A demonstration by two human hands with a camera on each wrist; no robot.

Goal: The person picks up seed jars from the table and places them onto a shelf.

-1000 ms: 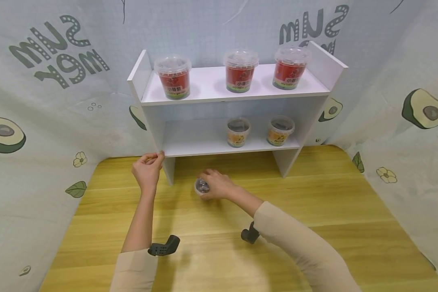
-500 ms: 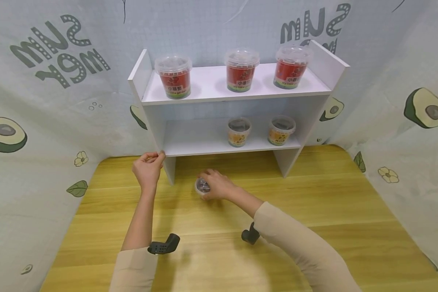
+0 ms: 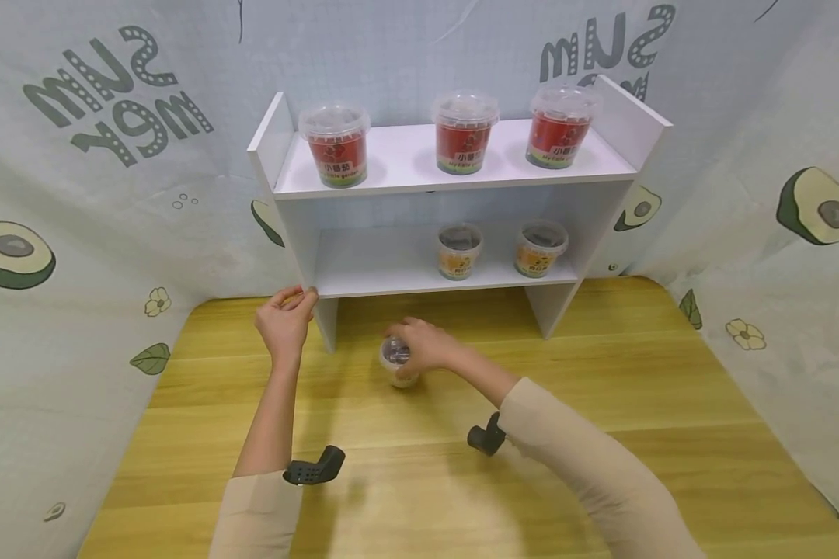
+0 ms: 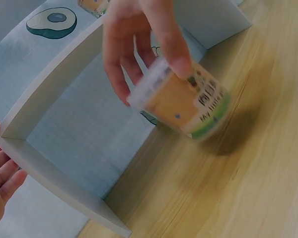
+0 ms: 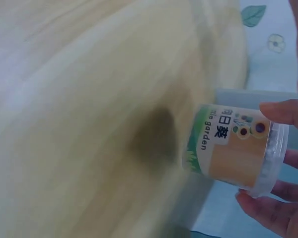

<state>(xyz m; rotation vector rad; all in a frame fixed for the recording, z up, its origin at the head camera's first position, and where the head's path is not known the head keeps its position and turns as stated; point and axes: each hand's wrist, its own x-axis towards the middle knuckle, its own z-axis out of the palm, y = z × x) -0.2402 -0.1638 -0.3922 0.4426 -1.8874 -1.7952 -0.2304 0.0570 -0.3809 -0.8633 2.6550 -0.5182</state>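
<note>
My right hand grips a small clear-lidded plastic cup by its rim from above. In the right wrist view, the cup has an orange label with sunflowers and a green band, and its shadow falls apart from it on the tabletop, so it is raised. The left wrist view shows thumb and fingers spread round the lid of the tilted cup. My left hand pinches the left side panel of the white shelf unit at the front corner of its middle board.
Two orange-label cups, one of them the right-hand cup, stand on the right half of the middle board. Three larger red-label tubs, including the left tub, line the top board. A printed curtain surrounds the wooden table.
My right hand has lifted the small cup off the tabletop and shifted slightly to the right with it. My left hand has stayed at the shelf's left panel.
</note>
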